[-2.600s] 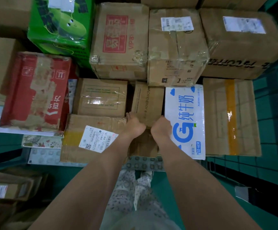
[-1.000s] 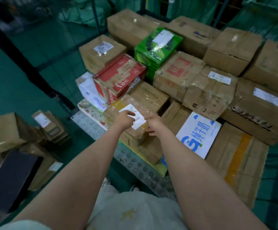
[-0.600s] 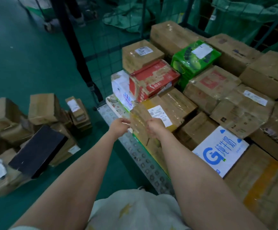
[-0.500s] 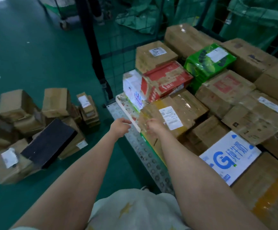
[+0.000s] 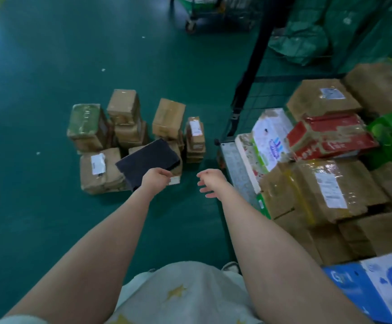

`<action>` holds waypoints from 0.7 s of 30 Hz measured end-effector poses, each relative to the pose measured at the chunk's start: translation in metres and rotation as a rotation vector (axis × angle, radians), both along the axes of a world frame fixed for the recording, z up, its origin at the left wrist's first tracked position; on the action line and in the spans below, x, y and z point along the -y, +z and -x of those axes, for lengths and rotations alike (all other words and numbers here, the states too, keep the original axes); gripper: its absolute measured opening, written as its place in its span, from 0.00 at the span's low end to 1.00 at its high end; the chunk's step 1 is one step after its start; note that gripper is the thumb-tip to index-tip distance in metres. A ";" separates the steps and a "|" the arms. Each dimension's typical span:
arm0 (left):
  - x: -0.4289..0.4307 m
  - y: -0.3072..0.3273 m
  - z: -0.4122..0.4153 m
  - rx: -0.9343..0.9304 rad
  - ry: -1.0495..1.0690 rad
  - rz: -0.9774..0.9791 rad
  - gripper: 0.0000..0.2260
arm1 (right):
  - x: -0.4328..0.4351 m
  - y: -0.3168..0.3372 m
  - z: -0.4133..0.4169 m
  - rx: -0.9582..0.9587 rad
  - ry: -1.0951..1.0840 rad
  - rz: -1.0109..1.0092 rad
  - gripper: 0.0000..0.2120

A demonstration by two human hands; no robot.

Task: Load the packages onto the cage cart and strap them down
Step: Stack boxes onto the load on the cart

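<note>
Several taped cardboard packages (image 5: 129, 127) lie in a pile on the green floor, with a flat black package (image 5: 148, 160) leaning on top. My left hand (image 5: 156, 181) hovers at the black package's near corner, fingers loosely curled and holding nothing. My right hand (image 5: 210, 183) hangs over the floor with fingers spread, between the pile and the cage cart's metal deck (image 5: 234, 164). On the cart sit a labelled brown box (image 5: 326, 190), a red box (image 5: 330, 136), a white printed box (image 5: 272, 136) and a blue-and-white carton (image 5: 389, 284).
The cart's mesh wall and black corner post (image 5: 256, 66) rise at the deck's far left corner. Green sacks (image 5: 307, 43) lie behind the mesh. Another cart's wheel (image 5: 190, 26) stands at the far edge of the floor. Open green floor (image 5: 38, 66) stretches to the left.
Both hands have let go of the labelled brown box on the cart and swung left. My view turned with them, from the cart to the floor pile.
</note>
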State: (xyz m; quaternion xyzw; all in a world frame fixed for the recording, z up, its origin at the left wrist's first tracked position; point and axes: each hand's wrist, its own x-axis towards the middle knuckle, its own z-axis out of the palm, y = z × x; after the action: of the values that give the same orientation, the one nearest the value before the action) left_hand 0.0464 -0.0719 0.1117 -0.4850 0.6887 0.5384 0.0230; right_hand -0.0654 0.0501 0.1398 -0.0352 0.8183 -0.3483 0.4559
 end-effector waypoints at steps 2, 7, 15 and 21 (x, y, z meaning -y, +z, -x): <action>0.025 -0.001 -0.029 -0.001 0.068 0.011 0.08 | 0.029 0.000 -0.022 -0.007 0.062 -0.010 0.15; 0.069 -0.003 -0.087 0.035 0.238 -0.001 0.07 | 0.089 -0.001 -0.067 -0.009 0.184 0.007 0.15; 0.117 -0.014 -0.135 0.034 0.395 -0.049 0.08 | 0.161 -0.010 -0.104 0.001 0.341 -0.034 0.14; 0.169 -0.016 -0.141 0.059 0.472 -0.063 0.06 | 0.229 -0.015 -0.103 0.016 0.422 -0.019 0.15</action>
State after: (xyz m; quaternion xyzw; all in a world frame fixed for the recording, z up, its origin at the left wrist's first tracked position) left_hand 0.1874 -0.2413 0.0958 -0.6471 0.5382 0.5357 -0.0682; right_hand 0.0380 -0.1787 0.1253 -0.1987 0.7922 -0.2376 0.5257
